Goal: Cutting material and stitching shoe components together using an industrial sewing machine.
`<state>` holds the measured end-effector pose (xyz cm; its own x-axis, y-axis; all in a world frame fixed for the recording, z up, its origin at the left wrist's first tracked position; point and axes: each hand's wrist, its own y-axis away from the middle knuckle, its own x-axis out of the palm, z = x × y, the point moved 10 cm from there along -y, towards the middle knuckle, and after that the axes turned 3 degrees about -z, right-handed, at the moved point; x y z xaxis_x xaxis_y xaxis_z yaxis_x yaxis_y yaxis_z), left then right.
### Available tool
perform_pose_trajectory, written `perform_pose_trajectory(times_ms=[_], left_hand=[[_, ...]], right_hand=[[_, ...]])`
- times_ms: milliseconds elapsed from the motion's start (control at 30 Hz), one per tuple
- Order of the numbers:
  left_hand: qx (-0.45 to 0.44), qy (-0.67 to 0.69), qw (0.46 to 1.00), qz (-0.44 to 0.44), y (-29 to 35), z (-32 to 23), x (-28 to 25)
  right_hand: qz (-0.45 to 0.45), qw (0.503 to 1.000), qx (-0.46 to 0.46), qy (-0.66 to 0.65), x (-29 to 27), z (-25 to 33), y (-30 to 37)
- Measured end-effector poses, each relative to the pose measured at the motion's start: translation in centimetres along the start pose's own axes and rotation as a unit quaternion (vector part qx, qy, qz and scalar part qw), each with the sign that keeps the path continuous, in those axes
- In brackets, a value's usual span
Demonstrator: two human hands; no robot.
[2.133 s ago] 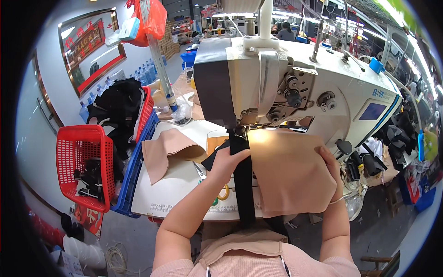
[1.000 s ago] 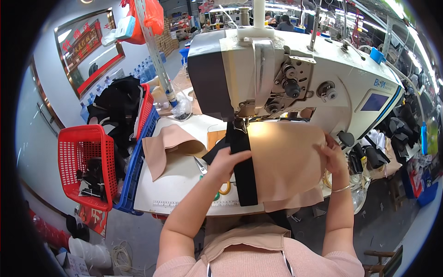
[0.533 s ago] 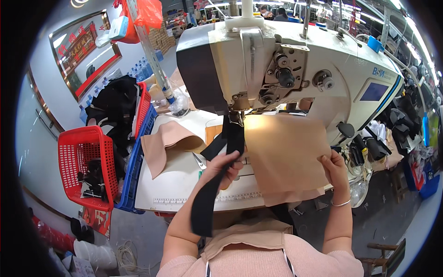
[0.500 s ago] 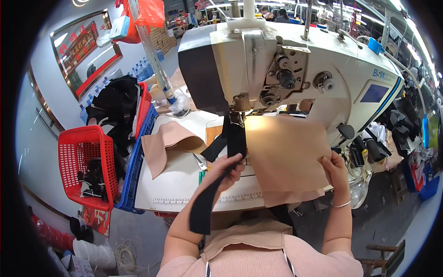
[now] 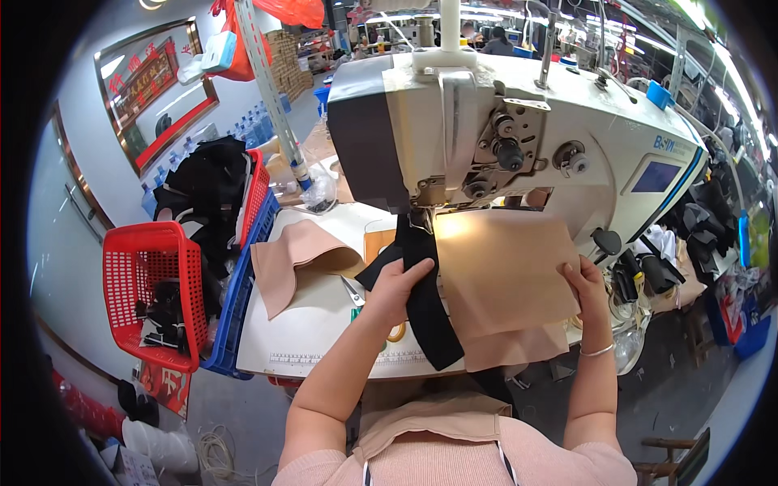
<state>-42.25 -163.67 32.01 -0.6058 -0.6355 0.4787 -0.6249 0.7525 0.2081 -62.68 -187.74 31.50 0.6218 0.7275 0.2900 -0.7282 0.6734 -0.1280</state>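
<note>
Under the presser foot (image 5: 422, 219) of a white sewing machine (image 5: 381, 121), a black fabric strip (image 5: 434, 328) lies along the left edge of a beige sheet of material (image 5: 506, 271). My left hand (image 5: 395, 292) grips the strip just in front of the foot, thumb on top and the other fingers mostly hidden. The strip's free end hangs toward me over the table's ruler. My right hand (image 5: 585, 285) pinches the sheet's right edge between thumb and fingers. Beside my left hand lie scissors (image 5: 353, 293), partly covered by it.
A folded pink-beige piece (image 5: 279, 267) rests on the white table (image 5: 324, 328) at the left. Beyond the table's left edge stand a red basket (image 5: 194, 267) with black pieces and a blue crate (image 5: 235, 312). A metal post (image 5: 271, 97) rises behind the table.
My left hand has moved slightly up and turned, its thumb now over the strip. The strip's free end has swung from over my left forearm to the right, beside the beige sheet.
</note>
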Motion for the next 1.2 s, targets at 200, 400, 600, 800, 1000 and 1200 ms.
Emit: perform_pose_trajectory(times_ms=[200, 400, 600, 800, 1000, 1200], left_hand=[[0.014, -0.021, 0.999, 0.036, 0.8, 1.1, 0.2], [-0.121, 0.245, 0.955, 0.120, 2.3, 0.6, 1.0], [-0.001, -0.039, 0.997, -0.066, 2.2, 2.8, -1.2], [-0.002, -0.036, 0.999, -0.035, 2.7, 2.8, -1.0], [-0.010, -0.028, 0.999, -0.021, 2.6, 3.0, -0.9], [0.009, -0.037, 0.998, -0.044, 2.2, 2.6, -1.2]], right_hand=[[0.029, 0.999, -0.026, -0.020, 1.1, -0.1, 0.2], [0.040, 0.999, -0.008, -0.030, 2.1, 0.8, 1.4], [0.033, 0.998, -0.007, -0.050, 2.7, 1.2, 1.6], [0.035, 0.997, -0.015, -0.061, 3.0, 1.6, 2.0], [0.013, 0.998, -0.024, -0.054, 2.9, 1.6, 2.3], [0.014, 0.998, -0.026, -0.047, 2.6, 1.5, 1.5]])
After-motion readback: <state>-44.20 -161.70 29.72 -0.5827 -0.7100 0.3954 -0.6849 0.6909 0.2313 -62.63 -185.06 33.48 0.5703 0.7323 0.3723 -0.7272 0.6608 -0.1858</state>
